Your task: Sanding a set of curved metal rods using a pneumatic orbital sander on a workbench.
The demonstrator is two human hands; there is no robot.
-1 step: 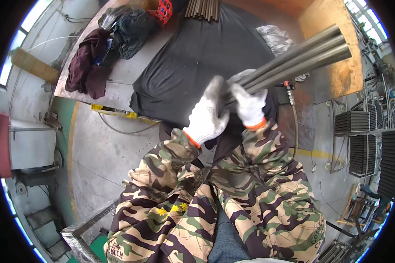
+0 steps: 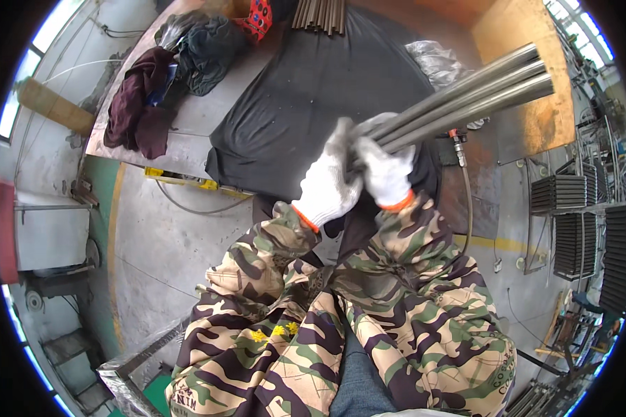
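Nearest us, our camouflage sleeves (image 2: pixel 261 240) reach up to white gloves. Our right hand (image 2: pixel 386 174) closes around a bundle of metal pipes (image 2: pixel 466 97) near its lower end; our left hand (image 2: pixel 329 179) is against that same end, but blur and overlap keep us from telling how tightly it grips. The pipes slant up to our right, above the table. Grey concrete floor (image 2: pixel 153 236) shows below the table's edge. Black cloth (image 2: pixel 285 118) covers the table's middle, wrinkled, with bare metal tabletop (image 2: pixel 193 115) left of it. A hose (image 2: pixel 467 201) hangs at the right. Farther off lie a maroon cloth (image 2: pixel 133 111), crumpled clear plastic (image 2: pixel 435 62) and more pipes (image 2: pixel 318 17). Dark stacked racks (image 2: pixel 574 243) stand in the room's right side.
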